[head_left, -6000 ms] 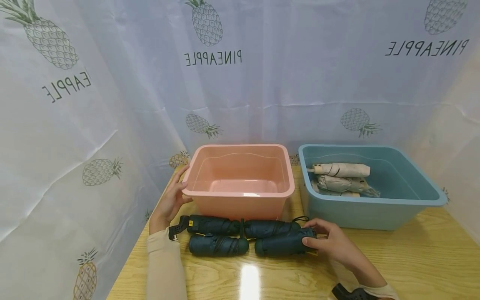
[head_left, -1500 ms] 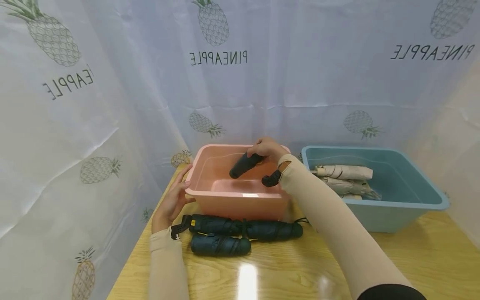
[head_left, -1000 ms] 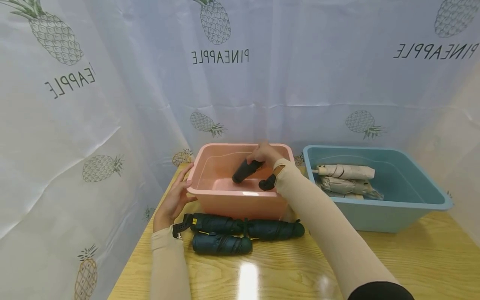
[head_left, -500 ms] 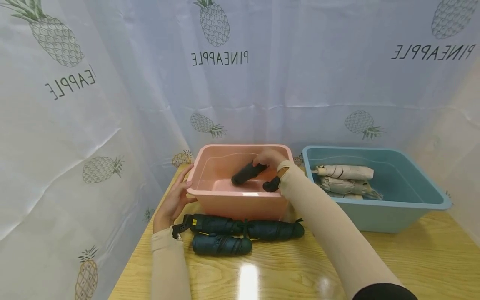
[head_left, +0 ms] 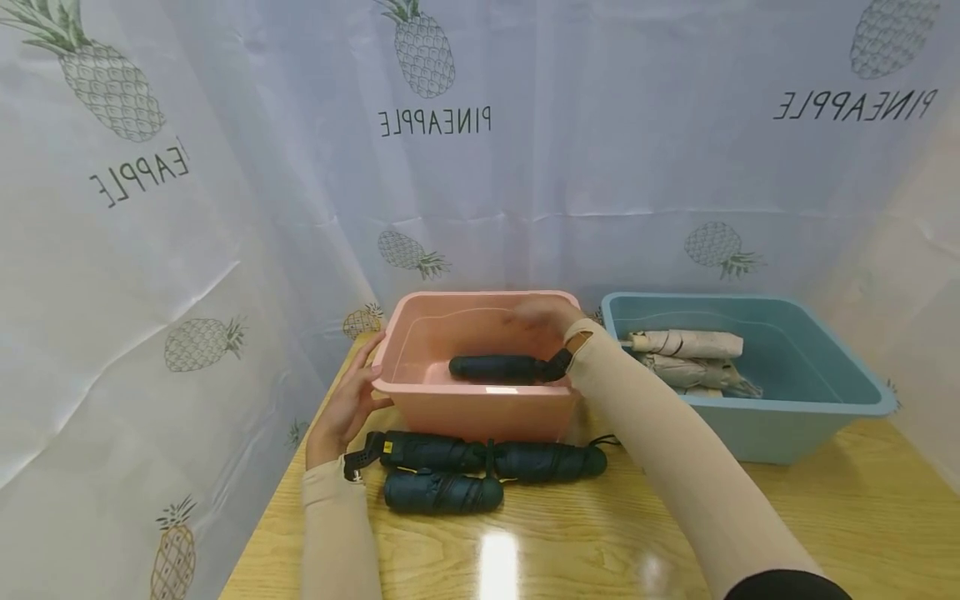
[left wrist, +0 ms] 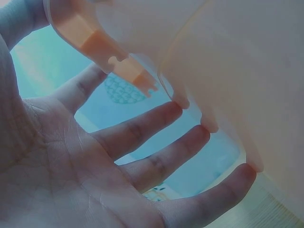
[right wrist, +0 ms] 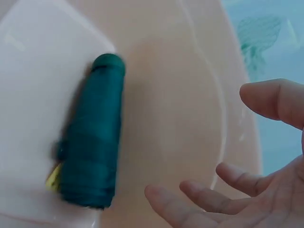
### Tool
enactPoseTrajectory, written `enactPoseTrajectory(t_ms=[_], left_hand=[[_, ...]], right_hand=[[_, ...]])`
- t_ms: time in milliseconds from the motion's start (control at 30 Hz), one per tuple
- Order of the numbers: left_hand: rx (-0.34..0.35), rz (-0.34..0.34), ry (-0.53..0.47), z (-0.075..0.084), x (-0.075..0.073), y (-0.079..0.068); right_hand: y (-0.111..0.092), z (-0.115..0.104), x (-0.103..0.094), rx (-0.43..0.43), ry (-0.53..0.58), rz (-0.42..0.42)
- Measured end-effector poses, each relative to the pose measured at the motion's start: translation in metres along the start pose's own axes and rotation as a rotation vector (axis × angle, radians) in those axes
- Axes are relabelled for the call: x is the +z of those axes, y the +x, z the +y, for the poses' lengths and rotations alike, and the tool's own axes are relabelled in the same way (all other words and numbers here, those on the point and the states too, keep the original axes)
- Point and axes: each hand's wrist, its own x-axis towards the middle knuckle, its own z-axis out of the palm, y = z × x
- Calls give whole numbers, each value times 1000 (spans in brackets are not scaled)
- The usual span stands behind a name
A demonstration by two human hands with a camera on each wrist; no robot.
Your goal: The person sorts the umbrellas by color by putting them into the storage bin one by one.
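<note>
My left hand [head_left: 348,404] rests against the left side of the pink bin [head_left: 480,412]. In the left wrist view, its spread, mostly straight fingers [left wrist: 142,133] touch the bin's outer wall below the rim. A dark folded umbrella [head_left: 491,368] lies crosswise on the bin's floor; the right wrist view shows it whole, dark green with a yellow tag. My right hand [right wrist: 237,190] is inside the bin, apart from the umbrella, its fingers spread and holding nothing. In front of the bin lie three more dark folded umbrellas [head_left: 442,492] on the table.
A blue bin [head_left: 780,429] stands to the right, with several beige folded umbrellas [head_left: 686,343] in its left part. The wooden table [head_left: 600,542] has its left edge near my left arm. A pineapple-print curtain [head_left: 525,192] hangs behind the bins.
My right hand picked up the umbrella from the front right, carried it into the pink bin and let go of it. The umbrella went from slanted to lying flat. My left hand stayed at the bin.
</note>
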Motion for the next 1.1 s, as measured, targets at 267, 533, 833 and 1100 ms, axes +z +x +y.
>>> enactPoseTrajectory(t_ms=[267,533,833,1100], left_hand=[[10,-10,1,-1,-1,1],[5,3,9,3,2,-1],[3,11,4,3,2,0],[-1,16,15,3,4,-1]], right_hand=[[-24,-17,8,-246,-155,27],[-79,-8,21,-588,-268,49],[-107,43,19,-970,-97,-92],[-116,94,38,-1055,48,-322]])
